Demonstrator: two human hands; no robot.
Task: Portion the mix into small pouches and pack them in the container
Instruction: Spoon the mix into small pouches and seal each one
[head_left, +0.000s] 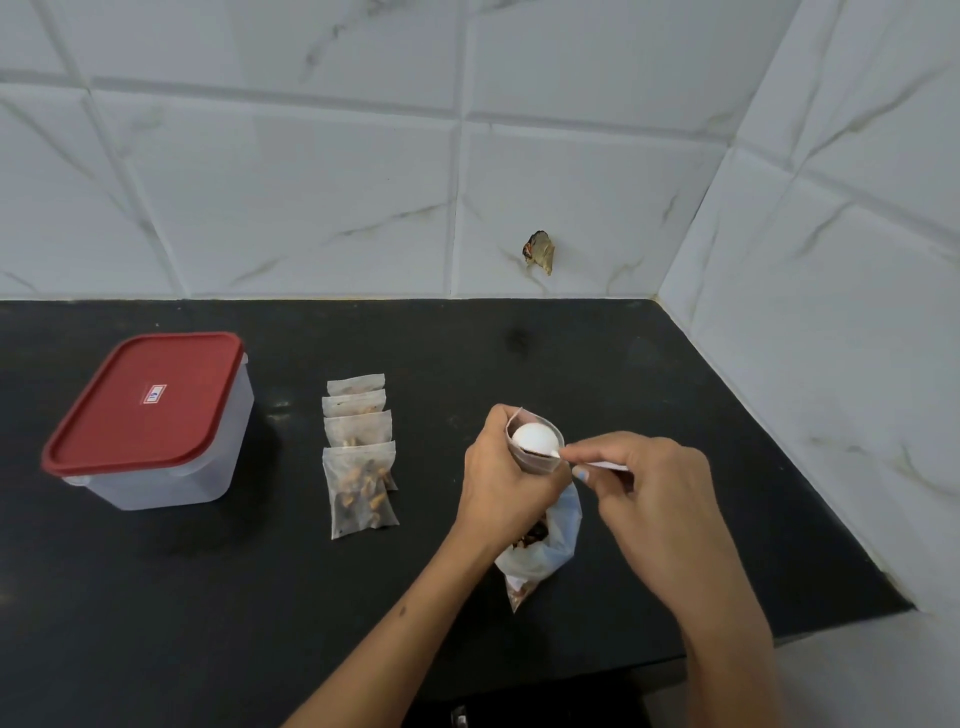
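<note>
Holding pouch (535, 457) w/ left hand (506, 483), spoon (537, 439) inside

Home kitchen corner: black stone counter (208, 597), marbled white wall tiles (311, 182), red-lidded plastic storage container (150, 421).

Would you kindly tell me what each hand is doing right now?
Left hand: closed around an open pouch.
Right hand: closed on a white spoon, its bowl at the pouch's mouth.
</note>
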